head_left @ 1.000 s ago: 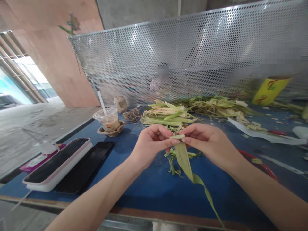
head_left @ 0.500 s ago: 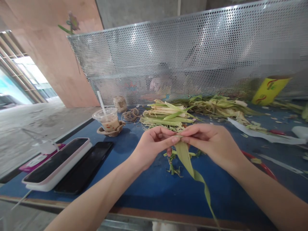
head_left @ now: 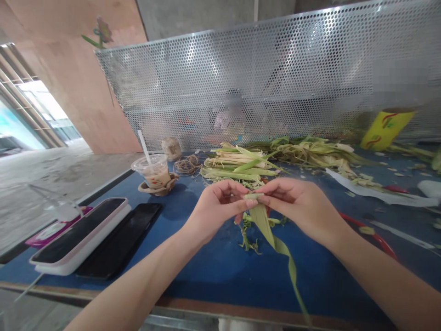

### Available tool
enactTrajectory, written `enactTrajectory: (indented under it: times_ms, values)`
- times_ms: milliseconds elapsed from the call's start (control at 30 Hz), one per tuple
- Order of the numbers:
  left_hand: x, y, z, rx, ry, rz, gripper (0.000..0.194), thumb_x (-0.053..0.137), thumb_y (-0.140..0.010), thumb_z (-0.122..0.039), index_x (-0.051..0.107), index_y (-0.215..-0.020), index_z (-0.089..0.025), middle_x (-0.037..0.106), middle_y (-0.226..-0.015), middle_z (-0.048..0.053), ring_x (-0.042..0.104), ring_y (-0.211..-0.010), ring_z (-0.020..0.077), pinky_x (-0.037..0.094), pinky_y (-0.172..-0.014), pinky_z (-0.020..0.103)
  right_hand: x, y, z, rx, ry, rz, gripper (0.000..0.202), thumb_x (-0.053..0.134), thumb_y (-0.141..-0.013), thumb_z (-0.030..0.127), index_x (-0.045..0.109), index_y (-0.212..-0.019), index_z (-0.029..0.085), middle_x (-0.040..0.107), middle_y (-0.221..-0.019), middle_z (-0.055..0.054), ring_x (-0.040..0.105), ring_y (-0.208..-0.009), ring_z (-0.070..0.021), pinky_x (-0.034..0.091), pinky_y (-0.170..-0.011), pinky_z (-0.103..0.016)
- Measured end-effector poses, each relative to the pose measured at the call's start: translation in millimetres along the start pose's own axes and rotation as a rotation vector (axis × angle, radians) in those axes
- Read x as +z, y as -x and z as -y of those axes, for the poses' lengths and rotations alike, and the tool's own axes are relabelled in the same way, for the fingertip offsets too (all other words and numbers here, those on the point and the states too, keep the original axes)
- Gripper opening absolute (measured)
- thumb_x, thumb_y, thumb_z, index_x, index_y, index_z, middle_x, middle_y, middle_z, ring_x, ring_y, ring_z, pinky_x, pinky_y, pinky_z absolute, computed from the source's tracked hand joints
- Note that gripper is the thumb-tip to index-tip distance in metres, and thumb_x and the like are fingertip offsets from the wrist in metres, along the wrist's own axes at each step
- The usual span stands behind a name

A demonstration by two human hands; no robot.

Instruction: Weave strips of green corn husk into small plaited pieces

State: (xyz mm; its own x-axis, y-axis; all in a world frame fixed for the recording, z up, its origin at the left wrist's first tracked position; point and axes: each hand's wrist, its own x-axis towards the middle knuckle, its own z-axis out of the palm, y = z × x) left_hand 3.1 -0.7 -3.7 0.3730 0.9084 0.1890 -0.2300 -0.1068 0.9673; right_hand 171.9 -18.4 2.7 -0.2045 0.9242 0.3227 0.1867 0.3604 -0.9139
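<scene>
A long green leaf strip (head_left: 264, 225), rolled or folded at its top end, is pinched between my two hands near the middle of the view. My left hand (head_left: 222, 204) grips the roll's left end between thumb and fingers. From the other side, my right hand (head_left: 292, 196) pinches its right end. The strip's tail hangs and twists down to the right past the table's front edge. Beneath the hands, a small green sprig (head_left: 247, 241) lies on the blue table (head_left: 213, 276). Behind them is a pile of pale green husks (head_left: 237, 163).
To the left are a drink cup (head_left: 153, 172) in a cardboard holder, twine (head_left: 188, 164) and phones (head_left: 119, 241). More leaves (head_left: 310, 154), a yellow container (head_left: 387, 128), white paper (head_left: 382, 194) and a red ring-like object (head_left: 381, 241) lie right. A perforated metal screen (head_left: 255, 69) stands behind.
The rolled top of the strip now shows more between my fingertips, and its tail has shifted slightly left. Both hands remain almost in place.
</scene>
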Motion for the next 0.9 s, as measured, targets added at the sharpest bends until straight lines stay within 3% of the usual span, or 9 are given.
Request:
enactTrajectory:
  times_ms: [133,433,700,900]
  values:
    - [0.5,0,-1,-0.029,0.020,-0.017,0.021,0.073,-0.063,-0.023,0.057,-0.068,-0.011,0.061,-0.056,-0.003,0.050,-0.037,0.0046,0.041,-0.038,0.018,-1,0,1,-0.020,0.020,-0.006,0.010,0.064,-0.073,0.028,0.065,-0.079,0.021,0.068,-0.067,0.001,0.065,-0.059,-0.0121,0.054,-0.058,-0.023]
    - [-0.6,-1,5,0.089,0.096,-0.073,0.016,0.076,-0.057,-0.012,0.062,-0.063,-0.012,0.068,-0.069,0.002,0.055,-0.050,0.0052,0.042,-0.042,0.015,1,0,0,-0.030,-0.006,-0.004,0.008,0.062,-0.075,0.027,0.061,-0.079,0.021,0.068,-0.071,0.001,0.065,-0.060,-0.0113,0.054,-0.058,-0.022]
    - [3.5,1,-5,-0.100,0.134,0.005,0.023,0.075,-0.060,-0.016,0.061,-0.077,-0.011,0.062,-0.060,-0.002,0.050,-0.038,0.0037,0.039,-0.037,0.016,2,2,4,-0.077,0.018,-0.065,0.003,0.065,-0.069,0.023,0.065,-0.069,0.021,0.068,-0.066,0.001,0.064,-0.057,-0.0130,0.055,-0.054,-0.024]
    - [1.9,0,0,0.002,0.104,-0.065,0.020,0.077,-0.057,-0.012,0.059,-0.067,-0.011,0.063,-0.061,-0.002,0.052,-0.046,0.0034,0.040,-0.042,0.014,2,0,1,-0.025,-0.013,-0.007,0.012,0.065,-0.071,0.029,0.066,-0.081,0.023,0.069,-0.071,0.001,0.065,-0.059,-0.0126,0.055,-0.054,-0.023]
